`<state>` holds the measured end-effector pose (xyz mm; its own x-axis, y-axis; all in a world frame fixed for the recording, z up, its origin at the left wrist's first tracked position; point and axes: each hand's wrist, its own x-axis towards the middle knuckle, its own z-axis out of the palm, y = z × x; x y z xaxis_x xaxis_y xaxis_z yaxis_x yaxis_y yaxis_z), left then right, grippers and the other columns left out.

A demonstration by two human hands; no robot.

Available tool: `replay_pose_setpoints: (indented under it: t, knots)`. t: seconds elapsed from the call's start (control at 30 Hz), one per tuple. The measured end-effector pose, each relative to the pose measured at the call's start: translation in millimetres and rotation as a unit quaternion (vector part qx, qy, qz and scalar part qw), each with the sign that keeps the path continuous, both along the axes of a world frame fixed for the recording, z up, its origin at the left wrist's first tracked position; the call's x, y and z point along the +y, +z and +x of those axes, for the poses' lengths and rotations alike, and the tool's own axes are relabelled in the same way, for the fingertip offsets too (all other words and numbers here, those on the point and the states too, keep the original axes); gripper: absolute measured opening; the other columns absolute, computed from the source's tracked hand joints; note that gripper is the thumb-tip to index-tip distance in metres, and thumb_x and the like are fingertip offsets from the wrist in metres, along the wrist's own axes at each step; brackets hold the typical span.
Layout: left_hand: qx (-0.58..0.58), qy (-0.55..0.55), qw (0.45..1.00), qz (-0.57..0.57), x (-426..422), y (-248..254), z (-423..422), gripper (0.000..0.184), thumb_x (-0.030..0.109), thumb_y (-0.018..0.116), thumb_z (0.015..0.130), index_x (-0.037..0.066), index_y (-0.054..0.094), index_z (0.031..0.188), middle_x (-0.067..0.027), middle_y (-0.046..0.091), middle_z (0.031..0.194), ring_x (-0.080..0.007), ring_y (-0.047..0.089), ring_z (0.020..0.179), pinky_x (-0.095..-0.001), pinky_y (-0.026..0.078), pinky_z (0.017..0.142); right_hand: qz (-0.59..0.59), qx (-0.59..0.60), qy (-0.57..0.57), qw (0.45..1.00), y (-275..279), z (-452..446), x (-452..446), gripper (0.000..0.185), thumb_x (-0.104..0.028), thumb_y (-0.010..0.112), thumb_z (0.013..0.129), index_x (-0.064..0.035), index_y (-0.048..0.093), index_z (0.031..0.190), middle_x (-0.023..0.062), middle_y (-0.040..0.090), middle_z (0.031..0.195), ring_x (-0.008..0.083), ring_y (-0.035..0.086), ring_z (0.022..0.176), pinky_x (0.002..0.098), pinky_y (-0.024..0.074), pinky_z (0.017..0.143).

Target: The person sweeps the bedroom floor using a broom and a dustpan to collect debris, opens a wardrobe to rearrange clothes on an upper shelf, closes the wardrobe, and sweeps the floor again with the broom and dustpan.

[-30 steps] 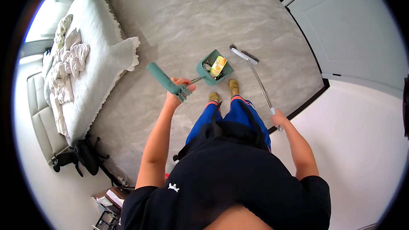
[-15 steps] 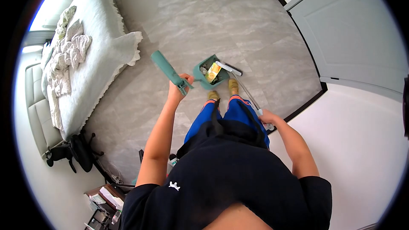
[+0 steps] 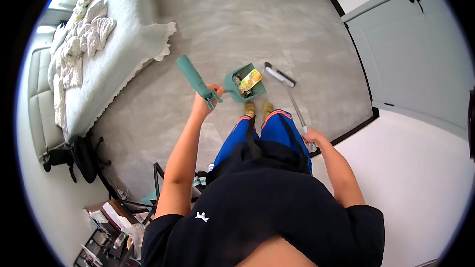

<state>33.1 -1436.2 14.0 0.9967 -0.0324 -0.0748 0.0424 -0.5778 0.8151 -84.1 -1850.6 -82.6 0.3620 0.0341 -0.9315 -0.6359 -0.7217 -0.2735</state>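
My left hand (image 3: 210, 99) is closed around the green handle of a long-handled dustpan (image 3: 236, 97). Inside the pan lie a yellow packet (image 3: 251, 80) and some crumpled grey and dark litter. My right hand (image 3: 311, 137) grips the grey handle of a broom (image 3: 280, 76) at my right side. Its white head with dark bristles is just right of the pan, apart from it. Both tools are in front of my feet (image 3: 259, 109).
A bed (image 3: 123, 34) with a pale cover and rumpled bedding stands on the left. A grey cabinet (image 3: 410, 54) and a white wall are on the right. A black chair (image 3: 85, 159) and a cluttered desk (image 3: 111, 217) are at lower left. Grey tiles (image 3: 213, 10) cover the floor.
The broom head has moved right, away from the dustpan's edge where it overlapped the pan. The yellow packet stays in the pan. My view has shifted slightly, and my feet have moved.
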Motion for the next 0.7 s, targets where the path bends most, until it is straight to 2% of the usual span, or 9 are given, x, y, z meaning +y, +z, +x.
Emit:
replay_pose_setpoints:
  t: [0.07,0.1,0.2,0.3,0.4,0.5,0.6,0.7]
  knots:
    - [-0.009,0.007,1.0,0.006,2.3,-2.9,-1.9,0.012,0.011,0.06,0.072,0.001,0.057,0.067,-0.0061,0.048,0.051,-0.0147,0.043,0.046,-0.0286,0.037,0.045,0.038,0.031,0.049,0.998,23.5,9.9,20.0,0.012,-0.01,0.051,0.069,0.0007,0.052,0.064,0.01,0.052,0.053,0.0174,0.049,0.042,0.0324,0.0373,0.039]
    - [-0.011,0.01,1.0,0.009,2.8,-4.4,-2.9,0.011,0.011,0.06,0.072,0.001,0.057,0.067,-0.0063,0.049,0.051,-0.015,0.044,0.046,-0.0287,0.037,0.045,0.012,-0.069,0.1,0.992,-10.3,-5.0,7.7,0.012,-0.011,0.052,0.069,0.0002,0.056,0.068,0.0101,0.054,0.056,0.0171,0.049,0.044,0.0334,0.0374,0.042]
    - [0.001,0.021,1.0,0.016,3.5,-5.8,-3.6,0.011,0.011,0.059,0.073,0.001,0.057,0.068,-0.007,0.05,0.053,-0.0151,0.045,0.047,-0.0291,0.037,0.046,0.045,0.015,0.051,0.998,-7.4,1.7,0.9,0.012,-0.011,0.052,0.07,0.0009,0.054,0.067,0.0097,0.054,0.056,0.0174,0.049,0.042,0.0323,0.0389,0.04]
    - [0.043,0.019,0.999,-0.001,13.8,-3.7,-4.2,0.014,0.015,0.058,0.075,0.001,0.058,0.071,-0.0078,0.052,0.057,-0.0152,0.047,0.051,-0.0289,0.039,0.049,0.088,0.034,-0.013,0.995,6.9,12.3,-21.9,0.013,-0.006,0.049,0.069,0.0035,0.052,0.061,0.0118,0.053,0.053,0.0185,0.051,0.041,0.032,0.0407,0.039]
    - [0.097,0.025,0.994,0.04,17.5,5.3,-5.0,0.018,0.019,0.058,0.076,0.001,0.059,0.076,-0.0076,0.054,0.06,-0.0151,0.048,0.056,-0.0285,0.04,0.053,0.029,-0.045,0.079,0.995,9.2,20.5,-47.6,0.013,-0.007,0.049,0.068,0.0036,0.051,0.06,0.0124,0.052,0.05,0.0205,0.052,0.04,0.0325,0.0422,0.039]
    - [0.115,0.011,0.993,0.03,18.9,8.3,-7.0,0.021,0.021,0.058,0.077,0.001,0.059,0.079,-0.0069,0.054,0.061,-0.0149,0.048,0.058,-0.0281,0.041,0.055,-0.033,-0.118,0.118,0.985,45.3,32.4,-44.3,0.014,-0.008,0.05,0.067,0.0043,0.051,0.06,0.0131,0.051,0.048,0.0224,0.054,0.041,0.0336,0.0436,0.04]
    - [0.11,0.012,0.993,0.032,17.3,7.3,-7.4,0.021,0.022,0.058,0.077,0.001,0.059,0.078,-0.0064,0.054,0.061,-0.0144,0.047,0.057,-0.0278,0.04,0.054,-0.059,-0.14,0.084,0.985,47.9,33.3,-50.9,0.016,-0.009,0.05,0.068,0.0051,0.051,0.06,0.0147,0.051,0.047,0.0234,0.055,0.041,0.035,0.0443,0.041]
    - [0.103,0.02,0.994,0.026,19.4,3.0,-10.7,0.021,0.022,0.058,0.077,0.001,0.059,0.077,-0.0056,0.053,0.06,-0.0132,0.046,0.056,-0.027,0.04,0.053,-0.046,-0.105,0.077,0.99,58.0,38.5,-51.3,0.016,-0.009,0.049,0.068,0.0053,0.051,0.061,0.015,0.052,0.05,0.0231,0.055,0.042,0.0351,0.0439,0.04]
